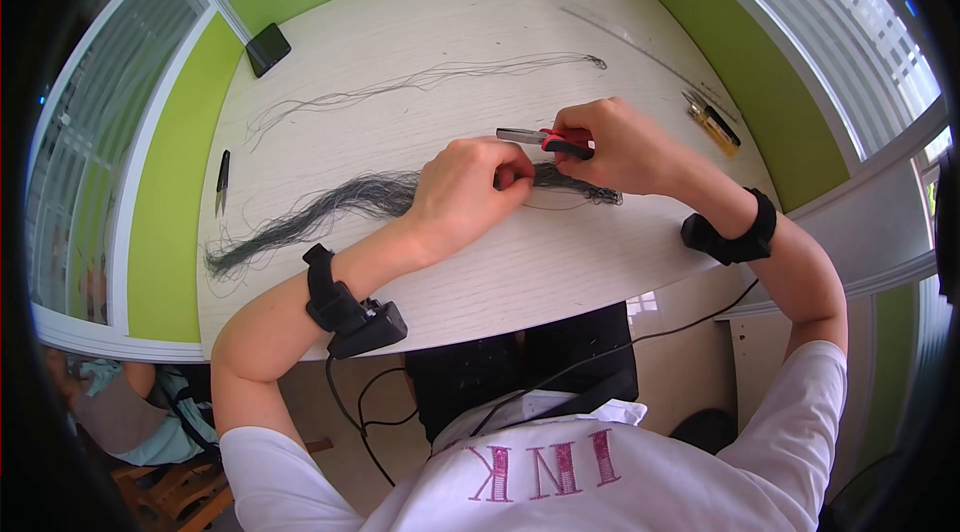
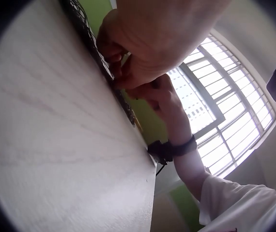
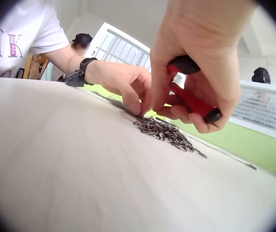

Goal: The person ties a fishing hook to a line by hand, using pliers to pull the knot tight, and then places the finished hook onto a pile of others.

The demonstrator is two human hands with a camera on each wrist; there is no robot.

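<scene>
A long bundle of thin dark wire-like strands [image 1: 300,222] runs across the table, its right end a cluster of small looped ends [image 3: 164,134]. My left hand [image 1: 465,187] bends over the bundle, thumb and fingertips pinching strands just behind the loops. In my right hand [image 1: 620,147] I grip pliers [image 3: 191,99] with red and black handles. Their metal nose [image 1: 520,135] points left, above the left fingers. The right fingertips reach down beside the left ones at the bundle, partly hiding the strands there.
Behind lies a thinner bunch of strands [image 1: 420,77]. Small black snips [image 1: 222,182] lie at left, a dark phone-like object [image 1: 267,49] at the back left. A clear ruler [image 1: 650,62] and several hand tools [image 1: 712,119] lie right. Green partitions [image 1: 175,182] border the table; another person sits lower left.
</scene>
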